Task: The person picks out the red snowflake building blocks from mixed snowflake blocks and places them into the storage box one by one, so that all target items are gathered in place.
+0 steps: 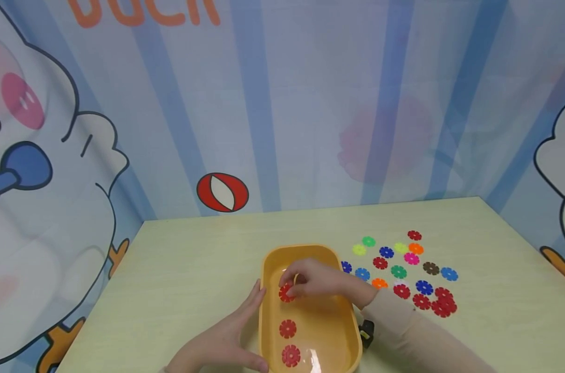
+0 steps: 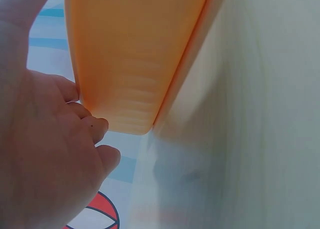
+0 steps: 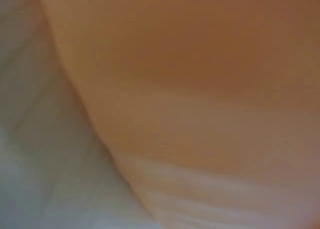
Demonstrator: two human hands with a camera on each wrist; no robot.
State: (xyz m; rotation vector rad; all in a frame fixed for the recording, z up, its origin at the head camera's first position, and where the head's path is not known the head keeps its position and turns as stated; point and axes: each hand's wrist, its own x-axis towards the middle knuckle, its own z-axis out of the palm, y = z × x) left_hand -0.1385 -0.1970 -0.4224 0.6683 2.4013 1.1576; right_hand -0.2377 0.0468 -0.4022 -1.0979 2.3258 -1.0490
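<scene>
An orange plastic tray (image 1: 319, 331) stands on the table in front of me. Inside it, along the left side, lie two red snowflake-shaped plastic discs, a middle one (image 1: 288, 329) and a near one (image 1: 291, 356). Over the tray's far half, my right hand (image 1: 312, 280) pinches another red disc (image 1: 285, 293) between thumb and fingers. My left hand (image 1: 221, 336) rests against the tray's left side, fingers extended and thumb near the rim. In the left wrist view, the fingertips of that hand (image 2: 55, 144) touch the tray's outer wall (image 2: 130, 64). The right wrist view is blurred, filled by an orange surface.
Right of the tray, many loose plastic discs are scattered, among them a green disc (image 1: 399, 272), a brown disc (image 1: 431, 268) and a pile of red discs (image 1: 444, 303). A small black object (image 1: 366, 332) sits by the tray's right edge. A cartoon-printed curtain (image 1: 305, 103) stands behind the table.
</scene>
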